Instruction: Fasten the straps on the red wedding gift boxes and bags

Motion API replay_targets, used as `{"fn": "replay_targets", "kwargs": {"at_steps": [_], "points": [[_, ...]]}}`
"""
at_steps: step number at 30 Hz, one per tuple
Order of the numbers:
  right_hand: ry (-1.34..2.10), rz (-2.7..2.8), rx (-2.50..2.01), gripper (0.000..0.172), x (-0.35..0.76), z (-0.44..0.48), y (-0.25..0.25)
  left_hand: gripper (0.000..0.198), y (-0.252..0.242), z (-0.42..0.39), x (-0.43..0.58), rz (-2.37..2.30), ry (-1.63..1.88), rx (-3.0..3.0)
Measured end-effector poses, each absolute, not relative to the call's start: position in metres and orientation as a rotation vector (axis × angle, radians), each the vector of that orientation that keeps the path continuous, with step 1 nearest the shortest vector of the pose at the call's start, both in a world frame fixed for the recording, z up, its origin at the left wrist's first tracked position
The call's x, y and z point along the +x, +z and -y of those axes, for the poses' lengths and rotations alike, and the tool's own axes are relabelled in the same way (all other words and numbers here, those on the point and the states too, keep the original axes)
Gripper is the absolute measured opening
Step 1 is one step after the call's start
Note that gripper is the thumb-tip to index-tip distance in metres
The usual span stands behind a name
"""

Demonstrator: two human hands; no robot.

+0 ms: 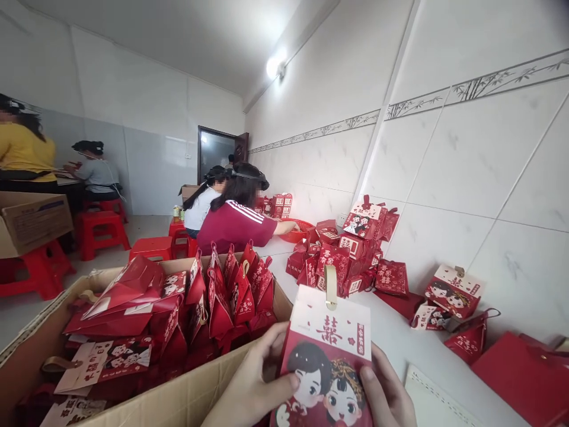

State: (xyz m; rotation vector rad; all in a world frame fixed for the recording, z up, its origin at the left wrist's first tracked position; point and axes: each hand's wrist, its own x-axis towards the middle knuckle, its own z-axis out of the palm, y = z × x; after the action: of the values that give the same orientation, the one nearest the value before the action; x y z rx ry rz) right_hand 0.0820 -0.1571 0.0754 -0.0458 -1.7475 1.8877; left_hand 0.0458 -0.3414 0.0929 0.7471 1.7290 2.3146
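A red and white gift box (326,338) with a cartoon couple printed on its front and a cream strap loop on top is held up before me. On its left side my left hand (262,379) grips it, the thumb lying across the printed face. My right hand (386,388) closes around the opposite edge, thumb on the front. Both hands' other fingers are hidden behind the box. Close by on the left, a cardboard carton (195,379) holds many similar red boxes, some upright with loops up, others lying flat.
Red gift boxes (333,255) are heaped on the white table (368,332) along the wall. Flat red pieces (520,373) and a cream notebook (435,397) lie to the right. A co-worker in a maroon shirt (237,228) reaches toward a red basket (296,232). Red stools (102,231) stand behind.
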Motion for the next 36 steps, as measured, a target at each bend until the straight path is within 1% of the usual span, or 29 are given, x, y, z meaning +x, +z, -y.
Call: {"fn": "replay_targets", "kwargs": {"at_steps": [3, 6, 11, 14, 16, 20, 22, 25, 28, 30, 35, 36], "points": [[2.016, 1.684, 0.017, 0.052, 0.081, 0.166, 0.082, 0.057, 0.095, 0.341, 0.034, -1.809, 2.399, 0.700], [2.113, 1.720, 0.056, 0.052, 0.082, 0.172, 0.086, 0.054, 0.092, 0.341, 0.024, -1.798, 2.539, 0.633], [2.015, 1.892, 0.177, 0.058, 0.086, 0.161, 0.084, 0.059, 0.084, 0.340, 0.024, -1.785, 2.585, 0.751], [1.947, 1.917, 0.267, 0.058, 0.094, 0.154, 0.083, 0.057, 0.082, 0.338, 0.030, -1.759, 2.561, 0.933], [1.911, 1.896, 0.251, 0.057, 0.100, 0.152, 0.083, 0.055, 0.081, 0.337, 0.033, -1.722, 2.556, 0.988], [1.896, 1.795, 0.137, 0.054, 0.112, 0.154, 0.082, 0.058, 0.090, 0.333, 0.033, -1.578, 2.575, 1.019], [1.874, 1.776, 0.092, 0.051, 0.116, 0.154, 0.081, 0.050, 0.105, 0.330, 0.032, -1.618, 2.616, 1.032], [1.834, 1.764, 0.045, 0.046, 0.120, 0.147, 0.077, 0.032, 0.135, 0.321, 0.035, -1.933, 2.592, 1.000], [1.806, 1.815, 0.132, 0.043, 0.124, 0.136, 0.073, 0.023, 0.158, 0.310, 0.038, -2.171, 2.357, 1.055], [1.776, 1.870, 0.221, 0.041, 0.127, 0.128, 0.070, 0.016, 0.165, 0.303, 0.038, -2.207, 2.240, 1.123], [1.719, 1.892, 0.294, 0.039, 0.129, 0.119, 0.066, 0.003, 0.166, 0.295, 0.035, -2.239, 2.152, 1.217], [1.714, 1.898, 0.292, 0.039, 0.129, 0.119, 0.065, 0.005, 0.165, 0.295, 0.035, -2.270, 2.142, 1.220]]}}
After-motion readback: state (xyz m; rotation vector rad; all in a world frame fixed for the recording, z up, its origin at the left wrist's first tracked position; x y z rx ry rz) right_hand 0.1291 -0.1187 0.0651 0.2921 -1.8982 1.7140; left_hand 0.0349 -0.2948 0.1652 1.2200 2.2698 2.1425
